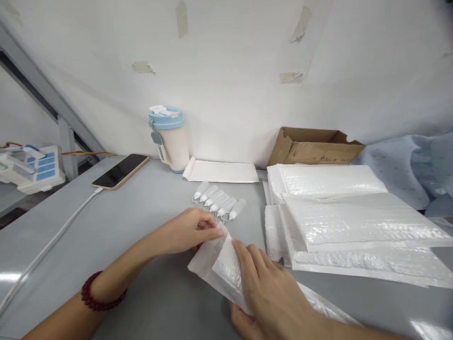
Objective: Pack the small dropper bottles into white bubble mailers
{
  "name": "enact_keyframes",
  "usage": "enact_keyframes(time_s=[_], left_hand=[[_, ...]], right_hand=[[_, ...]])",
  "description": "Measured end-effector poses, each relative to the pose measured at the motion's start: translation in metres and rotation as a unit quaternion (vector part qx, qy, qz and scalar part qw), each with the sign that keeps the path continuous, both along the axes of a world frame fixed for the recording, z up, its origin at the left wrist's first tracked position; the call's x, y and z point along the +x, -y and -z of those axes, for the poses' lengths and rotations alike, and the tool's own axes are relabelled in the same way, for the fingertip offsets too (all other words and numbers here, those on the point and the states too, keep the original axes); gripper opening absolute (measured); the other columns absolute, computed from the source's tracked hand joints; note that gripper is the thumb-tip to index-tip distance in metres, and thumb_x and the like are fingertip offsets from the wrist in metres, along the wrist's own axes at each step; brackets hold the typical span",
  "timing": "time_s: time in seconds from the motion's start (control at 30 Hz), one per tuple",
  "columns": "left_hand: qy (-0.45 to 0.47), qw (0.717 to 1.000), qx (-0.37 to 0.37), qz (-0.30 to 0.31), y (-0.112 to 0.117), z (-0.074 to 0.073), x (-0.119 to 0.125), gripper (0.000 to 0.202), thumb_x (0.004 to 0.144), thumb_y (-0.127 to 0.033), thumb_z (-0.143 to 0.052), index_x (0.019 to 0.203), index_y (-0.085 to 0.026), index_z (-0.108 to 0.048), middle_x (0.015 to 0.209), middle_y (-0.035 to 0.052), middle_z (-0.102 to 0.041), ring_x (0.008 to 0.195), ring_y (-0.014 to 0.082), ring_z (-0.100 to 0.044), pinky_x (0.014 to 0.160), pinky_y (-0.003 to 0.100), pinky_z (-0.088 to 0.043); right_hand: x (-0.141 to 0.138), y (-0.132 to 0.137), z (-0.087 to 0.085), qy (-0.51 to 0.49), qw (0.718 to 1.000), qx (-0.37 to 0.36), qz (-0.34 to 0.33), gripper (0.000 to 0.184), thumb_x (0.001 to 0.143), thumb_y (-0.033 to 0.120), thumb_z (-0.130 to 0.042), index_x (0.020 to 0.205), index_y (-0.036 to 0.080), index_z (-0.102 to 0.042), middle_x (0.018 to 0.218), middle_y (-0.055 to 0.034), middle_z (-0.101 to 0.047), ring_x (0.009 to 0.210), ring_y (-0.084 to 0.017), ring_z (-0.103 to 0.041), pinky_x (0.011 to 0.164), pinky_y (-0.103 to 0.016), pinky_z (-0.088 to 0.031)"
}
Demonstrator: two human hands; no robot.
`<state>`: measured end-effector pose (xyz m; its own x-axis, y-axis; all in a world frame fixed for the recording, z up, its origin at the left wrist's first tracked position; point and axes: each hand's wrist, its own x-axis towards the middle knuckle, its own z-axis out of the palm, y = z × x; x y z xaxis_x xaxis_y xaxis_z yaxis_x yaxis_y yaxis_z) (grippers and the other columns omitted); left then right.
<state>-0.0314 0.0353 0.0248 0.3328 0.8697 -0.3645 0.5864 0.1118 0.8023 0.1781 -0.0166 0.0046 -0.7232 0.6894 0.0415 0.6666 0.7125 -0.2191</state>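
Note:
A white bubble mailer point(230, 269) is held above the grey table, slanting down toward the lower right. My left hand point(193, 230), with a dark red beaded bracelet on its wrist, pinches the upper corner of the mailer's translucent flap between thumb and fingers. My right hand point(271, 288) is closed around the mailer's body, thumb underneath and fingers on top. Whether anything is inside the mailer cannot be seen. Just beyond my left hand lie several small white dropper bottles point(222, 204) in a slanting row.
A stack of bubble mailers point(339, 222) lies at right, before a cardboard box point(318, 151). One flat white mailer point(222, 171) rests by the wall beside a cream tumbler point(177, 141). A phone point(121, 171) with a white cable point(53, 245) is at left.

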Motion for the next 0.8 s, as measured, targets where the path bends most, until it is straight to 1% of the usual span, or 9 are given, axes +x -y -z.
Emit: enact_keyframes(time_s=[0.1, 0.23, 0.33, 0.43, 0.53, 0.6, 0.67, 0.73, 0.8], left_hand=[[-0.008, 0.998, 0.057, -0.012, -0.004, 0.002, 0.001, 0.030, 0.088, -0.043, -0.044, 0.084, -0.018, -0.061, 0.059, -0.0025, -0.055, 0.054, 0.0138, -0.052, 0.053, 0.023, -0.041], [-0.050, 0.988, 0.148, -0.011, -0.006, 0.017, 0.008, 0.028, 0.086, -0.034, -0.051, 0.107, -0.021, -0.064, 0.057, -0.0047, -0.051, 0.054, 0.0139, -0.046, 0.056, 0.025, -0.036], [-0.065, 0.979, 0.193, 0.017, -0.007, 0.027, 0.013, 0.025, 0.086, -0.028, -0.049, 0.101, -0.021, -0.068, 0.067, -0.0003, -0.061, 0.062, 0.0156, -0.049, 0.063, 0.027, -0.036], [-0.057, 0.976, 0.208, 0.027, -0.008, 0.025, 0.012, 0.023, 0.088, -0.029, -0.048, 0.089, -0.020, -0.069, 0.074, 0.0016, -0.064, 0.065, 0.0154, -0.050, 0.063, 0.027, -0.037], [-0.044, 0.978, 0.204, -0.003, -0.010, 0.011, 0.001, 0.023, 0.089, -0.035, -0.047, 0.087, -0.020, -0.065, 0.071, 0.0002, -0.061, 0.061, 0.0137, -0.049, 0.057, 0.024, -0.037], [0.001, 0.982, 0.182, -0.044, -0.012, -0.003, -0.012, 0.020, 0.088, -0.035, -0.050, 0.085, -0.020, -0.062, 0.068, -0.0012, -0.057, 0.059, 0.0121, -0.047, 0.055, 0.023, -0.038], [0.098, 0.985, 0.121, -0.076, -0.014, -0.015, -0.027, 0.015, 0.084, -0.031, -0.055, 0.077, -0.019, -0.061, 0.062, -0.0029, -0.051, 0.055, 0.0104, -0.044, 0.053, 0.023, -0.039], [0.175, 0.980, 0.049, -0.077, -0.016, -0.024, -0.040, 0.012, 0.078, -0.026, -0.056, 0.069, -0.019, -0.059, 0.058, -0.0028, -0.048, 0.052, 0.0101, -0.043, 0.051, 0.023, -0.039], [0.196, 0.979, -0.003, -0.060, -0.017, -0.027, -0.046, 0.011, 0.074, -0.024, -0.056, 0.064, -0.018, -0.058, 0.058, -0.0012, -0.049, 0.051, 0.0105, -0.043, 0.047, 0.023, -0.038]], right_hand=[[0.003, 0.001, 0.008, -0.019, 1.000, -0.017, -0.006, 0.078, 0.059, 0.020, -0.046, 0.132, 0.001, -0.029, 0.099, -0.0185, -0.061, 0.084, -0.030, -0.061, 0.060, -0.039, -0.055], [0.006, 0.003, 0.018, -0.039, 0.999, -0.013, -0.003, 0.081, 0.060, 0.019, -0.048, 0.136, 0.006, -0.024, 0.102, -0.0161, -0.061, 0.089, -0.029, -0.061, 0.062, -0.037, -0.055], [0.005, 0.003, 0.019, -0.036, 0.999, -0.020, 0.003, 0.082, 0.058, 0.018, -0.050, 0.136, 0.005, -0.027, 0.100, -0.0160, -0.060, 0.088, -0.029, -0.060, 0.061, -0.036, -0.054], [0.003, 0.002, 0.013, -0.025, 0.999, -0.039, 0.008, 0.082, 0.057, 0.018, -0.050, 0.135, 0.004, -0.030, 0.098, -0.0161, -0.060, 0.088, -0.030, -0.061, 0.060, -0.038, -0.055], [0.003, 0.000, 0.006, -0.014, 0.997, -0.079, 0.011, 0.081, 0.058, 0.020, -0.050, 0.135, 0.005, -0.031, 0.102, -0.0176, -0.060, 0.090, -0.031, -0.062, 0.062, -0.040, -0.056], [0.003, -0.002, 0.003, -0.017, 0.994, -0.103, 0.019, 0.079, 0.060, 0.021, -0.049, 0.135, 0.006, -0.030, 0.105, -0.0178, -0.060, 0.091, -0.031, -0.062, 0.063, -0.041, -0.056], [0.004, -0.002, 0.001, -0.029, 0.993, -0.114, 0.028, 0.077, 0.063, 0.022, -0.048, 0.136, 0.007, -0.027, 0.107, -0.0177, -0.060, 0.094, -0.032, -0.062, 0.066, -0.043, -0.056], [0.004, -0.003, 0.001, -0.043, 0.991, -0.120, 0.035, 0.077, 0.066, 0.023, -0.048, 0.138, 0.007, -0.022, 0.111, -0.0186, -0.058, 0.098, -0.033, -0.060, 0.069, -0.045, -0.056], [0.005, -0.003, 0.001, -0.054, 0.989, -0.130, 0.039, 0.078, 0.068, 0.023, -0.048, 0.138, 0.007, -0.019, 0.115, -0.0197, -0.057, 0.102, -0.034, -0.059, 0.072, -0.046, -0.056]])
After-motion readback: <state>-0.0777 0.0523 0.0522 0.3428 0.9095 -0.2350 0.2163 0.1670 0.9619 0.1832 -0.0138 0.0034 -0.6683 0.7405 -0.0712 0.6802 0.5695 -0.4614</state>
